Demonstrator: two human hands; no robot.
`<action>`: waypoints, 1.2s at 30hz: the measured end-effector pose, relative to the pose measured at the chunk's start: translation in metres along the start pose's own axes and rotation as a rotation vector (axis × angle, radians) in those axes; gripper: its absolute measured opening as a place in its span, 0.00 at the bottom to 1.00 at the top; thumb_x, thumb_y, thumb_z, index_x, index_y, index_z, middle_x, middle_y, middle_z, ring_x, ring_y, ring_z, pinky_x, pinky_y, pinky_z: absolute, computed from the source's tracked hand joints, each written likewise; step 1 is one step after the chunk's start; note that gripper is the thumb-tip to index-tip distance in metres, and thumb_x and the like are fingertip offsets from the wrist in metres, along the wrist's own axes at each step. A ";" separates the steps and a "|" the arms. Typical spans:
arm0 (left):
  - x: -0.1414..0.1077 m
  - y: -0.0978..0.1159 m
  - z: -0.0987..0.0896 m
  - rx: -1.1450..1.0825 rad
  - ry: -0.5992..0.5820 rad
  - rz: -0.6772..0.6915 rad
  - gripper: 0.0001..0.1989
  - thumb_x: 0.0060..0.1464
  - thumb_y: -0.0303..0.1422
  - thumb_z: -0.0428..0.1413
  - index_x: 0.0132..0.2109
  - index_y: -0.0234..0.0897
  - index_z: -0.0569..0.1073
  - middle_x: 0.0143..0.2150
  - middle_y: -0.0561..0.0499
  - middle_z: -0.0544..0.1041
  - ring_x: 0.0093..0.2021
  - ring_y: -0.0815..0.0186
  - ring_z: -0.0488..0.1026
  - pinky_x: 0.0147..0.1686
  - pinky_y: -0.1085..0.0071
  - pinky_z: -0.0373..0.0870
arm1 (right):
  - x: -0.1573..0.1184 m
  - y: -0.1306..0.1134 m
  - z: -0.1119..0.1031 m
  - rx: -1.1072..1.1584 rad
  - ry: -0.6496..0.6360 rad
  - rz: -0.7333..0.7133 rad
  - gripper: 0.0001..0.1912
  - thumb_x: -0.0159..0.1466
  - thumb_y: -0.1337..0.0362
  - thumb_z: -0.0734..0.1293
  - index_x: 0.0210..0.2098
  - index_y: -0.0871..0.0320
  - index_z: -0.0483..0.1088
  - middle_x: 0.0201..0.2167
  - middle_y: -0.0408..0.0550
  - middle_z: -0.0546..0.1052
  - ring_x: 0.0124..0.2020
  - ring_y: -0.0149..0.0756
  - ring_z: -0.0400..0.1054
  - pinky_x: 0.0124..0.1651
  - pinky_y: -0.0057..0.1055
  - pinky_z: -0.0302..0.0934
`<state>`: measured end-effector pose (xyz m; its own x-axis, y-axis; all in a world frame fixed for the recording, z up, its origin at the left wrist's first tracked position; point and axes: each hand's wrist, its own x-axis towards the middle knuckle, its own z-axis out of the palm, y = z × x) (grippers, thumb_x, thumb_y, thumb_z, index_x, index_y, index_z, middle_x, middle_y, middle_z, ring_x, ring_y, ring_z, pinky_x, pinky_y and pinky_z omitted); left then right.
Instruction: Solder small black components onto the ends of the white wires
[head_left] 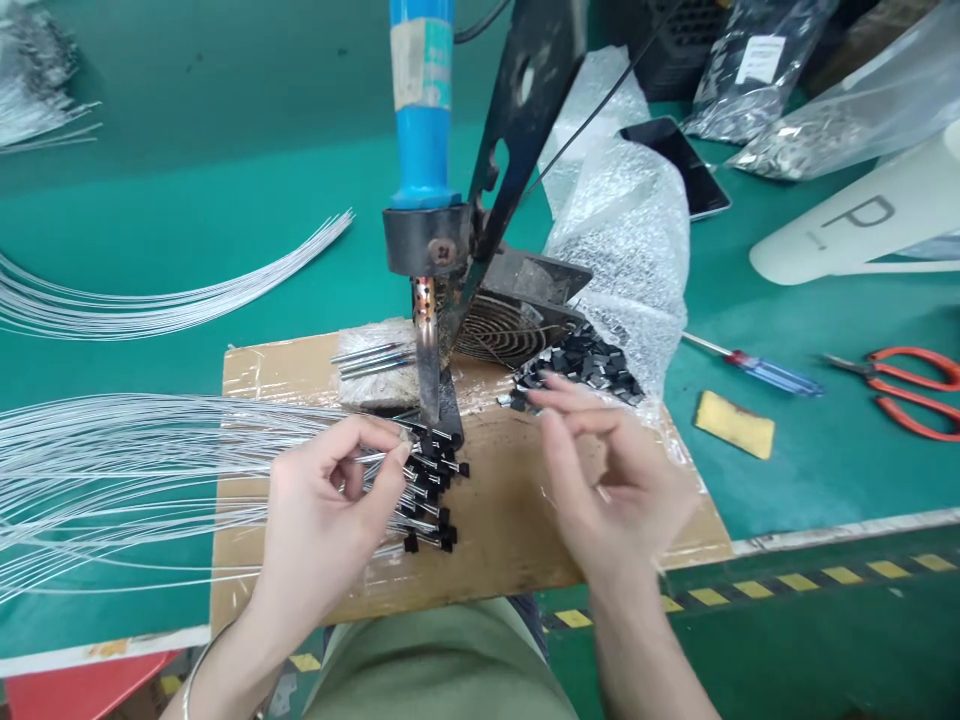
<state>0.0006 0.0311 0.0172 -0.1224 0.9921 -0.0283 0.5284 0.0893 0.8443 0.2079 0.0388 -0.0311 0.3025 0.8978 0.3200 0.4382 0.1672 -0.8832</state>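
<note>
My left hand (330,500) pinches the end of a thin white wire between thumb and forefinger, just below the dark tip of a heat tool (428,375) with a blue handle (421,130). Beneath those fingers lie many white wires (247,440), their metal ends fitted with small black caps (431,490). My right hand (622,480), smeared by motion, hovers over the cardboard (517,540) with its fingers partly stretched and apart; nothing shows in it. Its fingertips are nearest to a pile of loose black caps (589,360).
A black metal bracket (517,120) carries the heat tool. Behind it sit a small fan (502,325) and bubble wrap (622,240). To the right lie a screwdriver (776,372), a yellow sponge (735,424), red-handled pliers (911,370), a phone (679,165) and a white cup (855,215).
</note>
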 end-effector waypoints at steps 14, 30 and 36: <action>0.000 -0.026 -0.032 0.177 0.163 0.188 0.03 0.63 0.30 0.64 0.41 0.45 0.83 0.44 0.50 0.84 0.46 0.59 0.79 0.51 0.60 0.72 | -0.008 0.040 -0.021 -0.055 0.153 0.064 0.11 0.68 0.61 0.73 0.30 0.54 0.72 0.41 0.55 0.87 0.44 0.49 0.84 0.53 0.47 0.76; 0.210 -0.116 -0.102 0.569 0.177 0.112 0.06 0.55 0.36 0.61 0.33 0.39 0.74 0.40 0.45 0.76 0.43 0.54 0.71 0.54 0.57 0.66 | 0.001 0.042 -0.022 -0.007 0.273 0.207 0.20 0.61 0.46 0.79 0.28 0.55 0.76 0.33 0.52 0.86 0.36 0.50 0.84 0.44 0.45 0.78; 0.195 -0.115 -0.106 0.509 0.201 0.149 0.04 0.63 0.35 0.55 0.40 0.40 0.71 0.39 0.46 0.76 0.42 0.56 0.72 0.54 0.60 0.66 | 0.002 0.042 -0.022 0.004 0.263 0.220 0.20 0.59 0.46 0.79 0.27 0.54 0.76 0.31 0.51 0.86 0.34 0.49 0.83 0.43 0.43 0.77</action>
<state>-0.1730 0.2052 -0.0292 -0.1464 0.9654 0.2158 0.8845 0.0301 0.4655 0.2457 0.0389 -0.0604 0.5978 0.7766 0.1987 0.3352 -0.0170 -0.9420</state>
